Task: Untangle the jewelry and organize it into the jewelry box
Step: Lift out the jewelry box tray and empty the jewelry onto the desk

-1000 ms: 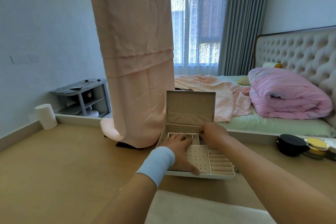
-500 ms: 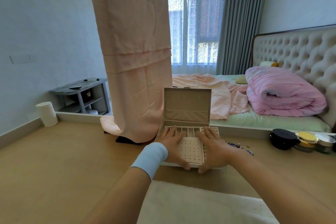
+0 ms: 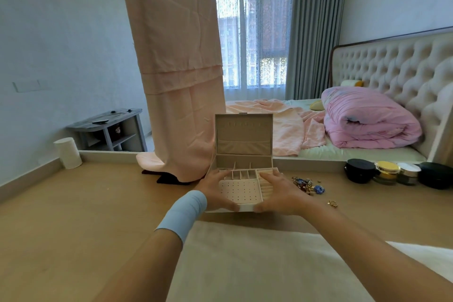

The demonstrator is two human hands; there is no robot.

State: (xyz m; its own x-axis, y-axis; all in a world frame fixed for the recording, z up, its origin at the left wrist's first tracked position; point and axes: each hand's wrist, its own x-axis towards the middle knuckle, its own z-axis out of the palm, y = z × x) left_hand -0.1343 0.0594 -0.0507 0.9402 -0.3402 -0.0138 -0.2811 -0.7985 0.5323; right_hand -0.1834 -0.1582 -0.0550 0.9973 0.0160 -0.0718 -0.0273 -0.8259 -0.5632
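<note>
place: home bedroom | 2 o'clock: bed [image 3: 343,153] with tufted headboard [image 3: 392,73], pink duvet [image 3: 367,122] | 12 o'clock: curtained window [image 3: 255,39]

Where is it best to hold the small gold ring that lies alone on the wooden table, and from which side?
Probably pinch the small gold ring across its band with thumb and forefinger, coming from straight above. It lies low on the wooden table, apart from the tangled jewelry pile, so nothing crowds it. The right hand is nearer, but it grips the white jewelry-box tray.
</note>
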